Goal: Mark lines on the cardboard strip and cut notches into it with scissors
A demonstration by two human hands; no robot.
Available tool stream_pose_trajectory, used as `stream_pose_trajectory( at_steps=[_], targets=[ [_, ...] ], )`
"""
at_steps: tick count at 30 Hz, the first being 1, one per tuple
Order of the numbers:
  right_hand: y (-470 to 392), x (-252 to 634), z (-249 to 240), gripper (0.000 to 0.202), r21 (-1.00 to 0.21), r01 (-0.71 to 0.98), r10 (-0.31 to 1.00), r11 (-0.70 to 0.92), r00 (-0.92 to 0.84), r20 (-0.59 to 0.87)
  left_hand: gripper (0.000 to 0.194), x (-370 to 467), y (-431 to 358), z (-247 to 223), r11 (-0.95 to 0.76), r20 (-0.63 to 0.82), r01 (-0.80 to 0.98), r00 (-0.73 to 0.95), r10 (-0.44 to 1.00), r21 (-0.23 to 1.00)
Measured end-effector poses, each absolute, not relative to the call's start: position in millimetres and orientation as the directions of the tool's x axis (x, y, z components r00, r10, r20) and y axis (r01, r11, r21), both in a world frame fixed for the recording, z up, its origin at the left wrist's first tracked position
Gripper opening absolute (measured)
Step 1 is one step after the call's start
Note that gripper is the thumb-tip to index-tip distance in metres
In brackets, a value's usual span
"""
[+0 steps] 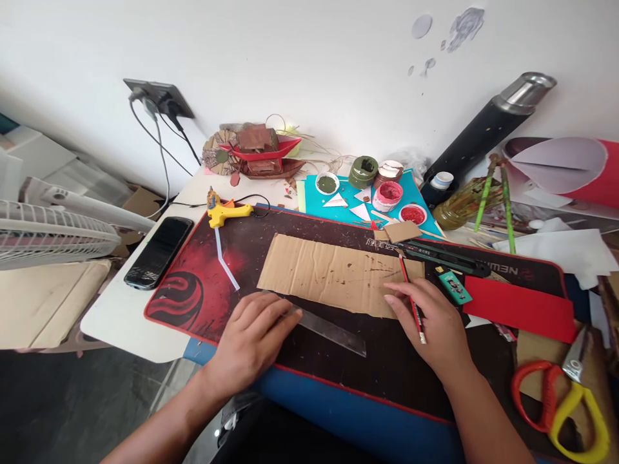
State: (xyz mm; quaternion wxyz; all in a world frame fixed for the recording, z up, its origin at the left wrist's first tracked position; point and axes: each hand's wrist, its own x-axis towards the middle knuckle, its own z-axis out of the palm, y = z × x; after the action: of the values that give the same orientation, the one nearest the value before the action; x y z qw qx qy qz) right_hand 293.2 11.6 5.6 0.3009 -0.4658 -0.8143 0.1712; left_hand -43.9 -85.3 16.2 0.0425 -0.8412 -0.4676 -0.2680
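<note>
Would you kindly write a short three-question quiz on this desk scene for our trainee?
1. Which measuring tool does the left hand touch?
2. True or false: the scissors have one red handle loop and one yellow one.
3. What does the right hand hold? A) phone; B) pencil; C) glue gun.

Key: 1. The metal ruler; 2. True; 3. B.

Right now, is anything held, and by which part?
Right grip holds the pencil near its middle; left grip covers one end of the ruler, its hold unclear.
</note>
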Motion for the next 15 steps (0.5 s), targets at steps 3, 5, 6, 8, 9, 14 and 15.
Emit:
stream_pose_trajectory(
  at_steps=[3,5,6,8,9,14,15],
  targets=[
    [12,293,5,0.014,-0.563,0.658,0.866,0.500,-0.370,0.336,0.026,-57,-84,16,-0.502,0.486,0.857,0.393,0.781,0.115],
    [12,293,4,0.014,-0.561,0.656,0.863,0.505,-0.365,0.349,0.028,-62,-82,16,-0.495,0.481,0.864,0.397,0.782,0.093],
    [12,293,4,0.014,-0.559,0.657,0.862,0.506,-0.364,0.352,0.028,-64,-81,16,-0.494,0.480,0.865,0.399,0.781,0.084],
    [12,293,4,0.013,-0.556,0.658,0.861,0.508,-0.366,0.353,0.028,-66,-79,16,-0.496,0.484,0.865,0.405,0.776,0.072],
    [12,293,4,0.013,-0.554,0.660,0.861,0.508,-0.368,0.352,0.028,-66,-78,17,-0.501,0.485,0.863,0.410,0.772,0.067],
    [12,292,5,0.012,-0.548,0.662,0.859,0.511,-0.370,0.355,0.028,-71,-72,20,-0.479,0.527,0.877,0.389,0.756,0.040],
    [12,291,5,0.011,-0.549,0.661,0.859,0.510,-0.371,0.352,0.028,-73,-71,20,-0.466,0.535,0.884,0.380,0.754,0.029]
  ],
)
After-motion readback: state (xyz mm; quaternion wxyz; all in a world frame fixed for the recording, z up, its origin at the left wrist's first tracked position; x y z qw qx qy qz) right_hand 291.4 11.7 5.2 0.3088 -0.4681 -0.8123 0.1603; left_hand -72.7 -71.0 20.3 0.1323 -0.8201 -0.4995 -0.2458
